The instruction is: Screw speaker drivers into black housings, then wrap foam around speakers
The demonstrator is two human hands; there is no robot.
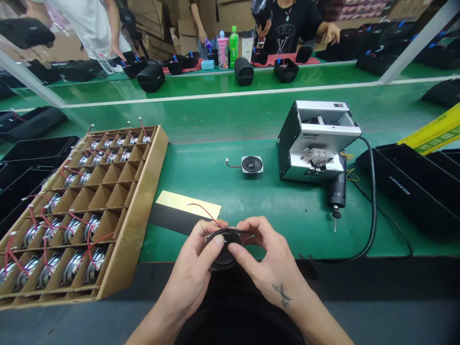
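Close to the table's front edge, my left hand (196, 258) is closed around a small round speaker (223, 258), its thumb on the front face. A thin black strip (230, 230) arches over the speaker's upper rim. The strip's right end is pinched in my right hand (268, 251), whose thumb rests by the speaker's front. From the speaker a red wire (204, 209) with a white plug runs up over a sheet (190, 203), half pale yellow and half black. A second speaker (252, 164) lies face up further back, its wire pointing left.
At left stands a cardboard divider box (143, 191) holding several speakers. A silver-and-black machine (319, 143) sits right of centre, with an electric screwdriver (337, 191) beside it and a black cable (373, 206). Black housings (406, 177) are at right. People work across the green table.
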